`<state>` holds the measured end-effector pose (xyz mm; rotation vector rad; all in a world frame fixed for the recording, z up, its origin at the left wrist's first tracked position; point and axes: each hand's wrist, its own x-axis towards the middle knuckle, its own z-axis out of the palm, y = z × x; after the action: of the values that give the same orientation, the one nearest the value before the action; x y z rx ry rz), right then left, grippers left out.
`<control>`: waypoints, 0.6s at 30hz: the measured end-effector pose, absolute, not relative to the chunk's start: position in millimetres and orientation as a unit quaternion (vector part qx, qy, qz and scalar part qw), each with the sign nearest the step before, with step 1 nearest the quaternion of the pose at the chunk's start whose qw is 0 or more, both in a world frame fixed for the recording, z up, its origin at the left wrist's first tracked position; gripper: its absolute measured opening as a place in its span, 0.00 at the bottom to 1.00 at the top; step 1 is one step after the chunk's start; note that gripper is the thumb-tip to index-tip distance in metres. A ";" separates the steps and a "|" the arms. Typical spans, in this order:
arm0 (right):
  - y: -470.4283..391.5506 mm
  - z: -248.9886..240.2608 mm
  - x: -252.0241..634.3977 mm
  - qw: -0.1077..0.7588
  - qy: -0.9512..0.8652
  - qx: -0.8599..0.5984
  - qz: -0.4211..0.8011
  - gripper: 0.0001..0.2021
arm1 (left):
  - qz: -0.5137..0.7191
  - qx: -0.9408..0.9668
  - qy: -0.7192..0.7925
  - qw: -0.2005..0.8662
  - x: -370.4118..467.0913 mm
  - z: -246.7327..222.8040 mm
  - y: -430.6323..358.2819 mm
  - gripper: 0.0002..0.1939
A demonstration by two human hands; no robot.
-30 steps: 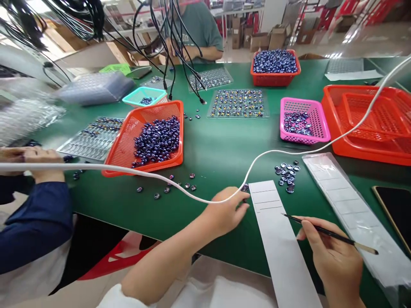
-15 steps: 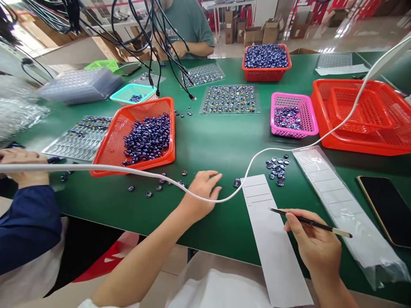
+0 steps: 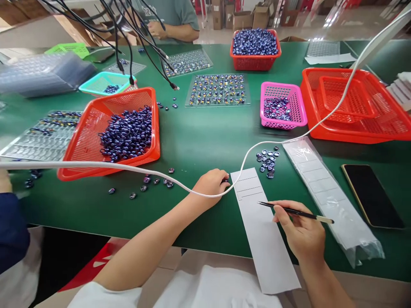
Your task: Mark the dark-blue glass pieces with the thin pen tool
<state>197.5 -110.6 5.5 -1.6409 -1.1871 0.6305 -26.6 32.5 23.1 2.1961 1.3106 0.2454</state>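
Note:
My left hand (image 3: 212,184) rests on the green table with its fingers curled round a small dark shiny metal piece (image 3: 226,181), mostly hidden by the fingers. Between the fingers of my right hand (image 3: 302,231) are black tweezers (image 3: 268,205) with a pale end, their tips pointing left above a white paper strip (image 3: 268,239). Short lines cross the strip's upper part, and its lower end hangs past the table edge. Small round dark caps (image 3: 268,161) lie grouped beyond the strip. More loose caps (image 3: 144,188) are scattered left of my left hand.
A white cable (image 3: 205,195) crosses in front of my left wrist. An orange basket (image 3: 156,141) of dark rings stands left, a pink basket (image 3: 300,113) right. Bagged strips (image 3: 324,192) and a phone (image 3: 372,194) lie right. Co-workers sit opposite and at left.
My left hand has moved right to the small dark piece by the strip, and its spread fingers have closed round it. My right hand still holds the tweezers over the strip. The view has shifted.

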 end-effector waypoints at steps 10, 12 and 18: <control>-96.6 28.4 192.8 0.431 -0.463 -0.691 0.350 0.10 | 0.206 0.898 0.308 0.237 -37.5 24.2 14.1 0.06; -88.6 33.0 186.5 0.420 -0.475 -0.684 0.362 0.10 | 0.245 0.900 0.263 0.247 -35.1 19.8 13.7 0.05; -73.1 19.7 173.2 0.422 -0.453 -0.696 0.363 0.10 | 0.296 0.873 0.269 0.281 -23.0 -11.8 15.1 0.06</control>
<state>173.2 -73.1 19.7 -1.7428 -1.1350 0.9081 -23.0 15.1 -11.8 2.3383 0.7206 0.7922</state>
